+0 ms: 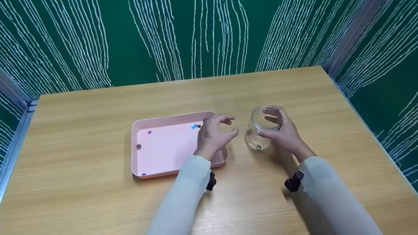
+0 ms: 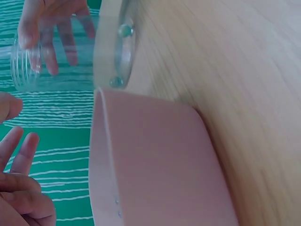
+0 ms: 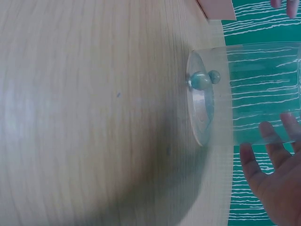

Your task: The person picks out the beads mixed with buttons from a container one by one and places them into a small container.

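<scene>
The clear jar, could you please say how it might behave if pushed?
The clear jar seems stiff, its round shape undistorted by the right hand. It could be slippery, since its surface looks smooth. The round marbles inside would probably roll.

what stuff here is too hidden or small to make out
Head: pink rectangular plastic-looking tray, right end partly behind the left hand.
Left wrist: most of the tray's floor, behind its wall.
Right wrist: clear cylindrical glassy jar, mouth cut off by right edge.
Head: small round marbles, patterns too small.
</scene>
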Motion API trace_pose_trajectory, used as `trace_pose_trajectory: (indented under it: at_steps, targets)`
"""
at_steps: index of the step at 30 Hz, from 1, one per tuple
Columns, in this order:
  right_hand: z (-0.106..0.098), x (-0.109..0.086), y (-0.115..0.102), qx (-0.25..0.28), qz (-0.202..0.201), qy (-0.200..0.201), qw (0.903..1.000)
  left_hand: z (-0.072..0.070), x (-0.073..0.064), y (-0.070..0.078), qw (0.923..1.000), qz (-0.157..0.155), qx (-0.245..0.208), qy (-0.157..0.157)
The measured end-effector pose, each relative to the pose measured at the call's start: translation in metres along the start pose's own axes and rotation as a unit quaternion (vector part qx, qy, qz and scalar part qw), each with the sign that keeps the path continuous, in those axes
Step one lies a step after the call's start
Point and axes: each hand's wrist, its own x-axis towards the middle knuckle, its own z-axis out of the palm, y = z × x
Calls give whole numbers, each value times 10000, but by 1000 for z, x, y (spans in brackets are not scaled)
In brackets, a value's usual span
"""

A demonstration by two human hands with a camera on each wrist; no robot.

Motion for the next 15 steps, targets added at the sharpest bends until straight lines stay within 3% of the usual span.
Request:
trace_pose_trajectory:
  at_steps: [15]
  targets:
    - [0,0,-1,129,56,18,9999,-28,5,-29,9996,-201,193,-36]
